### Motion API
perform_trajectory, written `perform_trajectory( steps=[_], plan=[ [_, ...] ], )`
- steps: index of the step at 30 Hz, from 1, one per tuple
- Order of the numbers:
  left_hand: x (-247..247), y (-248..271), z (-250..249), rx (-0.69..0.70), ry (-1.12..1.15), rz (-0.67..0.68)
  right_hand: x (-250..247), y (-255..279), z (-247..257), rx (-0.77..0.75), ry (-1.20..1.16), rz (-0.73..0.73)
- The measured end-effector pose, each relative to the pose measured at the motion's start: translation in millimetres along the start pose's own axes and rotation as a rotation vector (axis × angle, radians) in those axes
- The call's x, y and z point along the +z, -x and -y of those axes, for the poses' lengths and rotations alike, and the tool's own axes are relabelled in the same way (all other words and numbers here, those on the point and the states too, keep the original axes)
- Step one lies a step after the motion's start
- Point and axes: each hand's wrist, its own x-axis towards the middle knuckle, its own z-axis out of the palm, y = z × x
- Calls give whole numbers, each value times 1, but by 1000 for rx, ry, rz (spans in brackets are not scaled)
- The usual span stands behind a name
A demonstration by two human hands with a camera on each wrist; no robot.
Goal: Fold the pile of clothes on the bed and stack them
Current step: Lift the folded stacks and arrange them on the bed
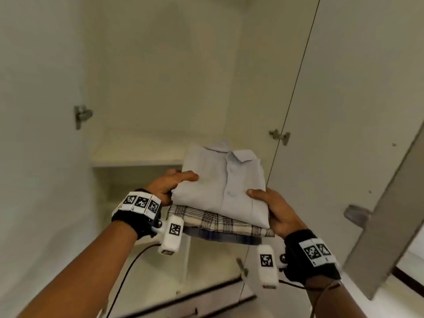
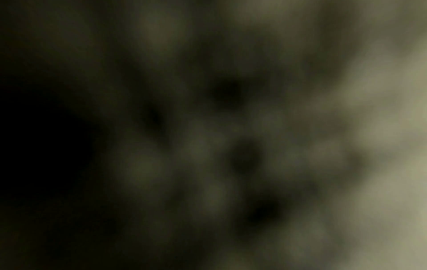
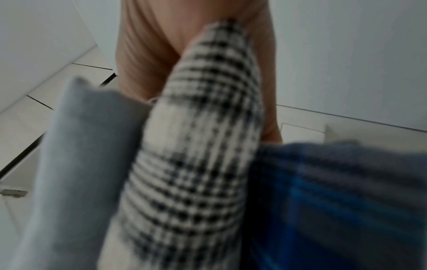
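Note:
I carry a stack of three folded shirts in front of an open wardrobe. On top lies a pale blue collared shirt [image 1: 222, 180], under it a black-and-cream checked shirt [image 1: 220, 220], at the bottom a blue plaid shirt [image 1: 220, 235]. My left hand [image 1: 171, 183] grips the stack's left edge, thumb on top. My right hand [image 1: 273, 208] grips the right near corner, thumb on the pale shirt. In the right wrist view the pale blue shirt [image 3: 76, 164], checked shirt [image 3: 196, 155] and blue plaid shirt [image 3: 335, 201] fill the frame edge-on. The left wrist view is dark and blurred.
A cream wardrobe shelf [image 1: 135, 152] lies just beyond the stack, with a lower compartment [image 1: 137, 191] beneath it. An open wardrobe door [image 1: 358, 92] stands at the right with a round knob [image 1: 355, 214]. Hinges [image 1: 81, 115] sit on the left wall.

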Motion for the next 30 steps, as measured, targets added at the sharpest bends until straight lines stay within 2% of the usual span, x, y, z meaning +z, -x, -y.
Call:
perform_trajectory(
  steps=[3, 6, 11, 17, 19, 24, 27, 30],
  plan=[
    [12, -88, -45, 52, 13, 69, -8, -95, 44, -55, 27, 9],
    [24, -166, -78, 72, 24, 35, -18, -185, 75, -63, 86, -5],
    [36, -297, -100, 63, 68, -11, -42, -339, 102, 36, 128, 6],
    [43, -462, -103, 87, 9, -187, -59, -524, 125, 114, 344, -16],
    [46, -510, -106, 55, -34, -256, -61, -581, 131, 117, 467, -29],
    [40, -617, -106, -23, -9, -343, -69, -700, 136, 105, 671, -44],
    [37, -651, -100, -53, -76, -326, -72, -736, 128, 103, 780, -55],
    [32, -680, -94, -82, -80, -324, -68, -764, 123, 91, 933, 3]
  ],
)
